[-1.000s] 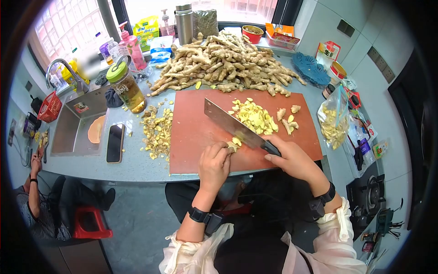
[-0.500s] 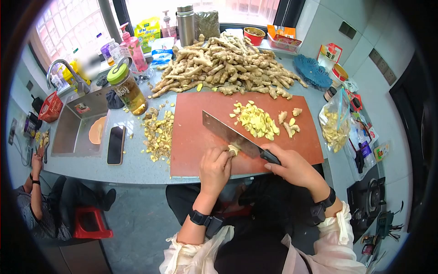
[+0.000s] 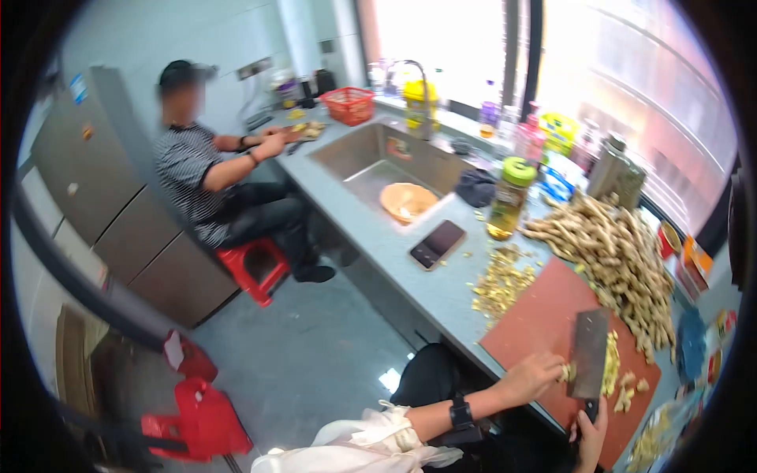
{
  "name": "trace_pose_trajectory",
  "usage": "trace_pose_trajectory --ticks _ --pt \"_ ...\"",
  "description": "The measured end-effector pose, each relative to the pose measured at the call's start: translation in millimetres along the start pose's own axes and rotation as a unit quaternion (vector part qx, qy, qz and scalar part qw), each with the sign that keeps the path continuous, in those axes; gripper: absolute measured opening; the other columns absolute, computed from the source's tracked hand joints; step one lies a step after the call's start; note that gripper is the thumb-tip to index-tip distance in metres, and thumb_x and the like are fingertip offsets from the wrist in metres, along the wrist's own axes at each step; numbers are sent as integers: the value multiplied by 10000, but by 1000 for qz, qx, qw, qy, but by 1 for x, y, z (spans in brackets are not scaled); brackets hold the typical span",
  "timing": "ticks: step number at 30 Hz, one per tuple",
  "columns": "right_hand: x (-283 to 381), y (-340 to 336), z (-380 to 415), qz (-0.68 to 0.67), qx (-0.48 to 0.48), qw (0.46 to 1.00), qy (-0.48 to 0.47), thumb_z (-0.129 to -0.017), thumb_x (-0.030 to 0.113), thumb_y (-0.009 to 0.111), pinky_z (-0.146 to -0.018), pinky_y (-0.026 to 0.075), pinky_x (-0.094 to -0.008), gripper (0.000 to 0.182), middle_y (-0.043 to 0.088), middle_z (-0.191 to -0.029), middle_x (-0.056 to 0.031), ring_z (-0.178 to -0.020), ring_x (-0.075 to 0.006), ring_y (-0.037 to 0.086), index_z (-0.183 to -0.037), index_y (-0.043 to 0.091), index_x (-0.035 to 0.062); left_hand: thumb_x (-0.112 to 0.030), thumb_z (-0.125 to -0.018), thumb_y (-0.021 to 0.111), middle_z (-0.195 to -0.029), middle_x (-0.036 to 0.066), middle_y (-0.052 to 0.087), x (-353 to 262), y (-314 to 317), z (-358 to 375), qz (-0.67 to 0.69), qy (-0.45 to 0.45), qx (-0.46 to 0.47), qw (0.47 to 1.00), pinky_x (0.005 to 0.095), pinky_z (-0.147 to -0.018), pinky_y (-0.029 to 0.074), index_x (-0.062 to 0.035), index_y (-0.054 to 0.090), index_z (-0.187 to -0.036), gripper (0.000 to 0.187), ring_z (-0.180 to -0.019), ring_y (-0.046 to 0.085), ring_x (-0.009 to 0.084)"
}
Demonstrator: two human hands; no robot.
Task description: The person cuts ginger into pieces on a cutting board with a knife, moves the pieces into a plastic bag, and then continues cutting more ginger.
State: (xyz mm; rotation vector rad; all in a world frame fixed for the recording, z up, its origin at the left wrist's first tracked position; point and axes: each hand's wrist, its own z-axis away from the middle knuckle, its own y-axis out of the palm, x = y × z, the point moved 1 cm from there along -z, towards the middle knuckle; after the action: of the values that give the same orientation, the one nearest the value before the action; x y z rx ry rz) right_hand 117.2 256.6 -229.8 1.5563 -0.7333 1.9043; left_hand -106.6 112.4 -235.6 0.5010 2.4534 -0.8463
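Observation:
My right hand [image 3: 588, 435] grips the dark handle of a cleaver [image 3: 589, 353], its broad blade over the reddish-brown cutting board [image 3: 522, 327]. Close to the blade's left side, my left hand [image 3: 533, 378] pinches a small piece of ginger [image 3: 567, 372] against the board. Yellow ginger slices [image 3: 612, 364] lie just right of the blade, which partly hides them. A few knobs of ginger [image 3: 627, 392] rest further right on the board. Behind it a large heap of whole ginger [image 3: 619, 264] covers the counter, and peel scraps [image 3: 505, 285] are scattered at its left.
Left along the counter are a green-lidded jar [image 3: 511, 197], a phone [image 3: 438, 244] and a sink [image 3: 347, 177] holding an orange bowl [image 3: 408, 201]. A co-worker [image 3: 189, 158] sits on a red stool [image 3: 264, 272] at the far end, hands near a small board. Another red stool [image 3: 193, 422] stands on the floor.
The view has swung left, bringing the co-worker, fridge and floor into sight and moving the board to the lower right. Both hands stay at the board with cleaver and ginger.

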Motion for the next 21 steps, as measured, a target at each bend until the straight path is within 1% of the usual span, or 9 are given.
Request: trace_pose_trajectory --ticks 2,3,5,9,11,14,15,17,21 --pt "28 10 9 -5 55 998 15 -996 88 640 -498 395 -226 355 587 -760 -47 -535 -103 494 -1327 519 49 -48 -832 636 -1030 107 581 1 4 1 11 -4 -12 1000 421 -846 488 -46 567 -948 136 -971 598 318" --pt "32 12 8 -5 69 998 12 -996 88 640 -498 395 -226 355 587 -760 -47 -535 -103 494 -1327 519 49 -48 -832 636 -1030 107 581 4 4 2 0 -8 -18 1000 421 -846 488 -46 567 -948 136 -971 598 318" --pt "32 10 11 11 57 998 12 -991 83 640 -488 371 -208 262 582 -754 -40 -535 -91 488 -1229 539 46 -51 -840 637 -1100 91 595 5 9 6 3 -24 9 1000 410 -863 489 -69 570 -1000 175 -977 605 314" --pt "32 13 11 3 53 998 -15 -989 76 634 -481 364 -203 253 580 -746 -33 -523 -87 483 -1216 531 38 -59 -848 638 -1100 87 594 8 12 5 15 -24 12 1000 406 -860 487 -79 573 -1000 166 -979 606 311" --pt "35 16 15 9 26 1000 3 -986 76 632 -467 354 -197 284 578 -737 -25 -511 -83 479 -1246 524 32 -67 -858 640 -1095 85 592 7 11 6 18 -22 2 1000 405 -858 486 -84 577 -1003 159 -974 607 306" --pt "33 19 17 -6 12 1000 -12 -984 89 640 -449 337 -190 323 582 -731 -20 -504 -78 483 -1277 515 37 -72 -866 641 -1096 82 593 6 12 6 20 -31 5 999 407 -854 485 -86 580 -1005 152 -971 610 302" --pt "32 18 17 -7 11 1000 -12 -984 89 640 -449 337 -190 323 582 -731 -20 -504 -78 483 -1277 515 37 -72 -866 641 -1096 82 593 6 12 6 20 -31 6 999 407 -854 485 -86 580 -1005 152 -971 610 302" --pt "30 16 17 6 7 1000 1 -979 86 646 -447 335 -187 388 589 -739 -21 -510 -75 490 -1335 499 39 -78 -874 640 -1096 81 594 6 11 6 13 -24 -4 1000 405 -849 485 -88 583 -1007 145 -969 612 302" --pt "33 18 18 18 2 1000 10 -975 88 652 -443 333 -188 442 594 -740 -20 -509 -76 495 -1380 481 43 -81 -878 639 -1096 82 595 7 12 7 3 -19 -5 1000 405 -843 485 -87 584 -1009 143 -971 613 305"
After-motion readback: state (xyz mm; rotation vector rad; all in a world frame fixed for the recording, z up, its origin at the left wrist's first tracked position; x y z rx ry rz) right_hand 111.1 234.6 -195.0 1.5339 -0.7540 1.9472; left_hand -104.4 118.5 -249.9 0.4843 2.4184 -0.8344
